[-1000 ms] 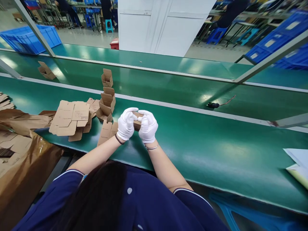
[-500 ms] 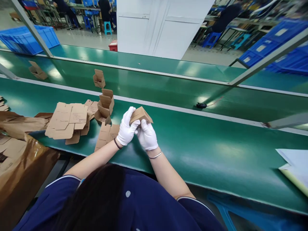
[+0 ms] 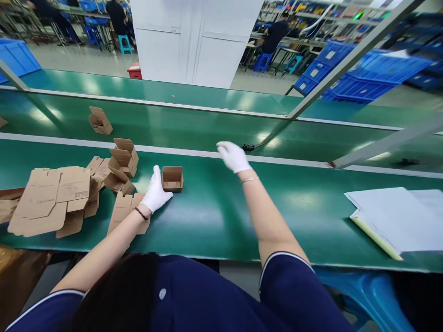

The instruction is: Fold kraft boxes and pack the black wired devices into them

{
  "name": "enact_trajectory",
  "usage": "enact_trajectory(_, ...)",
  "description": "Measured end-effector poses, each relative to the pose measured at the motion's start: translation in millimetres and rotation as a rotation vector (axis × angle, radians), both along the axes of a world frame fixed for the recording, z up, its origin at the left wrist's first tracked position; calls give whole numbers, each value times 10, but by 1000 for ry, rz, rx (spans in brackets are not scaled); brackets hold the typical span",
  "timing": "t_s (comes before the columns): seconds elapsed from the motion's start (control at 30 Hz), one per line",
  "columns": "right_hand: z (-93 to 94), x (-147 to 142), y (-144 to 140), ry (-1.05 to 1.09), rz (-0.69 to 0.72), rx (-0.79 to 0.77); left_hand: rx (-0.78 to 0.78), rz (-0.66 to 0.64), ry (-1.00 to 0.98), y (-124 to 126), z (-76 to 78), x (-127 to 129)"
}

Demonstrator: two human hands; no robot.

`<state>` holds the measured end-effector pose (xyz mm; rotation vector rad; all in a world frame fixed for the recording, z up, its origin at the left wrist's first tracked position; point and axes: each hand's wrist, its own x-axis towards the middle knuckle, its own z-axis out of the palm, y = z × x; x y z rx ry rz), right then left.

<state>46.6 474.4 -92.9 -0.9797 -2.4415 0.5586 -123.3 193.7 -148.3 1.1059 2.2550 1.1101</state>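
Brown cardboard formed a small open box standing on the green counter, left of centre, free of the two-handed hold half a second earlier; it seemed shaped enough to stand alone. Just left of it, the left hand was spread, contact unclear. The right hand had moved right and far, near a black corded object; its grip was unclear. Flattened cartons lay further left.

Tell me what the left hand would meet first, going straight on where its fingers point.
Probably the white strip ahead of the left hand, though the hand might pass above: depth is unclear. The small open box sits right of that line.
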Motion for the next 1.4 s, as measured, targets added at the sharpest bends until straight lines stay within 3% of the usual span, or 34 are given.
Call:
enact_trajectory(0.07, -89, 167, 578, -143, -343, -23, 157, 35, 112, -48, 79, 49)
enact_trajectory(0.13, -206, 323, 988, -189, -485, -22, 343, 48, 248, -85, 228, 143)
enact_trajectory(0.27, -394, 477, 1361, -223, -427, 4, 536, 6, 354, -113, 550, 385)
enact_trajectory(0.4, -442, 387, 1428, -271, -296, 18, 504, -106, 157, -65, 635, 580)
enact_trajectory(0.47, -406, 309, 1281, -279, -284, 35, 469, -156, -10, 6, 612, 670)
enact_trajectory(0.53, -342, 244, 939, -251, -288, 77, 426, -185, -248, 112, 597, 773)
enact_trajectory(0.67, -233, 200, -183, -65, -146, 305, 350, -108, -618, 375, 641, 971)
enact_trajectory(0.77, -224, 237, -953, 58, 0, 428, 473, -14, -676, 505, 661, 1031)
enact_trajectory(0.87, -229, 271, -1370, 92, 104, 410, 587, 20, -787, 497, 623, 979)
enact_trajectory(1.0, -182, 259, -1561, 123, 288, 293, 633, 26, -896, 352, 567, 817)
enact_trajectory(1.17, 1, 222, -1667, 169, 421, 202, 694, -109, -877, 207, 595, 630)
enact_trajectory(1.3, 295, 266, -1586, 45, 389, 261, 577, -160, -659, 103, 608, 469)
enact_trajectory(1.4, 507, 256, -1444, 94, 298, 267, 463, -223, -568, 0, 597, 393)
